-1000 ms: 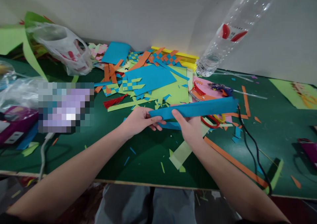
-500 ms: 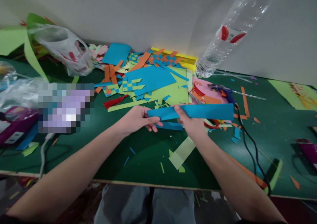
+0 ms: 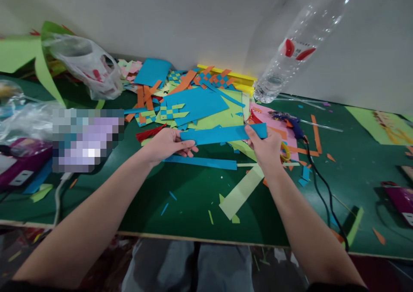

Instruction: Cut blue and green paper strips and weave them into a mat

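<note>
the green table point(image 3: 193, 206) fills the view, littered with paper scraps. at its back edge a clear plastic bottle point(image 3: 290, 55) leans tilted against the wall, base down on the table. i can see no liquid in it, and its top runs out of view. at the far left a thin plastic bag point(image 3: 87, 68) lies slumped and crumpled with its mouth open. what is inside cannot be made out.

between the two lies a heap of paper point(image 3: 206, 107): blue and light green sheets, orange strips and a few woven checker pieces.

in front of that heap, just above the table, a blue strip point(image 3: 222, 134) is held level and stretched between the two hands. the left hand point(image 3: 167, 143) pinches its left end between thumb and curled fingers. the right hand point(image 3: 266, 148) is closed around it near the right end, and a short tail of blue sticks out past the knuckles.

the work in hand looks like straightening or lining up this strip. handling it further calls for an even pull from both pinches, so that the thin paper neither buckles nor tears.

a second blue strip point(image 3: 200, 161) lies flat on the table just below the hands, apart from them. a light green strip point(image 3: 240, 193) lies slantwise nearer the table's front edge.
</note>
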Available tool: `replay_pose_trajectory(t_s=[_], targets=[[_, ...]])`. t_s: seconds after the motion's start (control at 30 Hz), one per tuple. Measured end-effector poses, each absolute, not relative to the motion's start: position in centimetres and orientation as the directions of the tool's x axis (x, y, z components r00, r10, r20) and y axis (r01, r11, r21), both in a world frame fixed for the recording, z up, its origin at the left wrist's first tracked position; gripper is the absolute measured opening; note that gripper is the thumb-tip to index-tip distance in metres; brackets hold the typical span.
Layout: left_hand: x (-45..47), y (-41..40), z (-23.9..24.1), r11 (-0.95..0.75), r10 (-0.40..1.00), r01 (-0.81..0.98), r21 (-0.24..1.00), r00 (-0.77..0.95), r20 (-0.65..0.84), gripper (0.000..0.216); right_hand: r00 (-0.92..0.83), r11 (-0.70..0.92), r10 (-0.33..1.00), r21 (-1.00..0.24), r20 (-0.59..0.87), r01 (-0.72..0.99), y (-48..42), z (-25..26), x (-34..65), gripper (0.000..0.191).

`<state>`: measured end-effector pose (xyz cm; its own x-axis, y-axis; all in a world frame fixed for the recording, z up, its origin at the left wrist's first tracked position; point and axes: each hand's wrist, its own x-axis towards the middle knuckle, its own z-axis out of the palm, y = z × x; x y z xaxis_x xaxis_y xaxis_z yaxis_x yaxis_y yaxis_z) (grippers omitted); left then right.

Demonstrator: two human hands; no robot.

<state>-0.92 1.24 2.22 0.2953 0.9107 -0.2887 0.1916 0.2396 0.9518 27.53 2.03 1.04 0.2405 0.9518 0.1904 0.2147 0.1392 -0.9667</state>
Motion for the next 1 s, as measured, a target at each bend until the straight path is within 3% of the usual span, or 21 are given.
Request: replay_pose_trajectory(t_s=[0.1, 0.3, 0.5, 0.6, 0.7, 0.87, 0.93, 1.0], targets=[[-1.1, 1.6, 2.1, 0.242, 0.945, 0.133, 0.961, 0.195, -0.264, 0.024, 0.209, 0.136, 0.957, -0.950, 0.199, 0.281, 1.9, 1.3, 27.5, 0.040], [-1.1, 1.9, 1.7, 0.152, 0.987, -0.079, 0.985, -0.043, -0.156, 0.015, 0.084, 0.205, 0.971, -0.962, 0.223, 0.182, 1.1, 2.2, 26.6, 0.035], [-1.2, 2.4, 1.3, -0.087, 0.952, -0.249, 0.965, -0.306, 0.007, 0.024, -0.098, 0.096, 0.992, -0.983, 0.081, 0.159, -0.5, 2.1, 25.2, 0.032], [-0.9, 2.3, 1.4, -0.139, 0.933, -0.287, 0.948, -0.359, 0.028, 0.035, -0.162, 0.075, 0.986, -0.984, 0.049, 0.159, -1.2, 2.1, 24.6, 0.030], [0.1, 1.4, 1.7, -0.083, 0.961, -0.289, 0.954, -0.277, -0.001, 0.034, -0.163, 0.069, 0.985, -0.990, 0.048, 0.126, -1.7, 2.1, 24.0, 0.028], [2.4, -1.1, 2.0, 0.066, 0.976, 0.030, 0.997, 0.206, -0.070, 0.032, -0.205, 0.071, 0.978, -0.988, 0.043, 0.135, -2.6, 2.2, 23.2, 0.026], [3.1, -1.8, 2.1, 0.052, 0.949, 0.154, 0.987, 0.299, -0.097, 0.032, -0.239, 0.067, 0.970, -0.987, 0.030, 0.148, -2.8, 2.2, 23.0, 0.027], [3.4, -2.0, 2.1, 0.060, 0.951, 0.186, 0.981, 0.287, -0.112, 0.031, -0.256, 0.060, 0.967, -0.986, 0.019, 0.153, -2.9, 2.2, 22.9, 0.026]])
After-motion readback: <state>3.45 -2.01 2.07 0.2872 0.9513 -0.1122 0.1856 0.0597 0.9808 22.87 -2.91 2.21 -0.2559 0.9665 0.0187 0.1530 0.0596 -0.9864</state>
